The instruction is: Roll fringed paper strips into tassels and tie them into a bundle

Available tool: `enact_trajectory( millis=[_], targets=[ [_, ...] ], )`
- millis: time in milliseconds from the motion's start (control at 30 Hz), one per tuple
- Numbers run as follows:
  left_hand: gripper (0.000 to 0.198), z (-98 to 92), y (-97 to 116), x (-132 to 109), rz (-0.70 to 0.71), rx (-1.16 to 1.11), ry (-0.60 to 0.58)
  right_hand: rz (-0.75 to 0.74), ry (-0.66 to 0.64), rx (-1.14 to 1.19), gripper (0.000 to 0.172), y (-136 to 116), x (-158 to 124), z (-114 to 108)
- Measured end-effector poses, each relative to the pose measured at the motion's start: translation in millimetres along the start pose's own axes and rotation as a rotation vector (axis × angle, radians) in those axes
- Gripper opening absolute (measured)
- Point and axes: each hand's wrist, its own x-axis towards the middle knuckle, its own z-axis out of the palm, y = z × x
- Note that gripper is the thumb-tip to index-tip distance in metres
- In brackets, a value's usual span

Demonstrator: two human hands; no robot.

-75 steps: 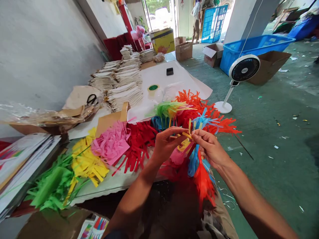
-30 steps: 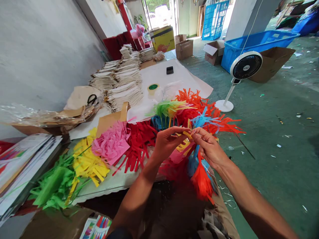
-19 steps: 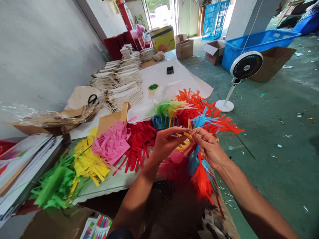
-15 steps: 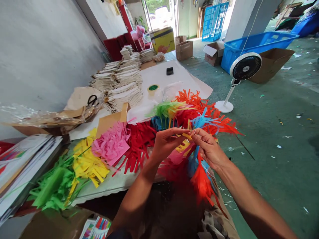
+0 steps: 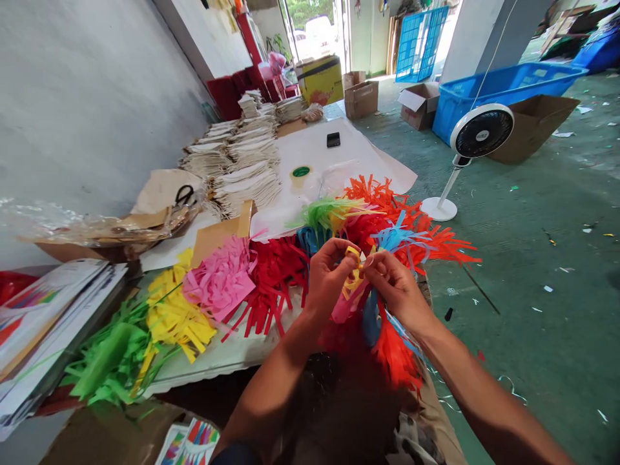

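Observation:
My left hand [image 5: 330,276] pinches the top of a yellow tissue-paper tassel [image 5: 355,281] above my lap. Close by on its right, my right hand [image 5: 393,281] has thumb and forefinger pressed together at the same yellow top; the exact grip is partly hidden. Below the hands hang pink paper strips [image 5: 343,309] and an orange tassel [image 5: 394,355]. Fringed paper bunches lie on the table around them: light blue [image 5: 402,239], orange-red [image 5: 372,192], light green [image 5: 323,213], dark red [image 5: 277,278], pink [image 5: 219,271], yellow [image 5: 178,313] and green [image 5: 109,361].
Stacks of whitish sheets [image 5: 247,184] line the table's left side. A tape roll [image 5: 301,172], a phone [image 5: 333,139] and black-handled scissors [image 5: 185,194] lie further back. On the floor at right stand a white fan [image 5: 484,132], a blue crate [image 5: 448,106] and cardboard boxes [image 5: 361,99].
My left hand has curled its fingers in and turned, so the yellow paper now shows as a small loop at its fingertips. The right hand has shifted slightly left. The view has moved a little.

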Motion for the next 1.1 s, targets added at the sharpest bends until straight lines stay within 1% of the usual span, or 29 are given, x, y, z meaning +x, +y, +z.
enact_trajectory(
  millis=[100,167,233,333,400,467,567,633,667,767,967,1100],
  targets=[
    [0.024,2.1,-6,-3,-0.102,-0.126,-0.077,0.072,0.065,0.101,0.037,-2,2,0],
    [0.030,2.7,-10,-4,-0.118,-0.162,-0.095,0.122,0.075,0.134,0.040,-3,2,-1],
    [0.034,1.4,-13,-3,-0.104,-0.143,-0.105,0.134,0.074,0.122,0.040,-2,2,-3],
    [0.033,-5.6,-10,4,-0.022,-0.021,-0.088,0.053,0.074,-0.013,0.034,0,2,-8],
    [0.027,-12.6,-5,8,0.076,0.135,-0.060,-0.017,0.097,-0.170,0.031,-1,1,-12],
    [0.021,-18.6,2,11,0.187,0.329,-0.049,-0.047,0.098,-0.321,0.029,-4,-2,-15],
    [0.012,-21.7,13,11,0.329,0.590,-0.081,-0.075,0.050,-0.504,0.025,-13,-7,-15],
    [0.005,-19.8,18,9,0.389,0.708,-0.118,-0.109,0.038,-0.610,0.023,-16,-9,-12],
    [0.002,-18.3,19,8,0.409,0.744,-0.135,-0.121,0.038,-0.648,0.022,-17,-9,-11],
    [0.003,-14.1,21,5,0.447,0.793,-0.156,-0.128,0.037,-0.698,0.022,-17,-8,-12],
    [0.004,-11.9,17,1,0.461,0.854,-0.172,-0.105,0.043,-0.712,0.035,-16,-7,-17],
    [0.004,-10.7,16,-1,0.503,0.874,-0.185,-0.087,0.041,-0.696,0.038,-18,-7,-17]
  ],
)
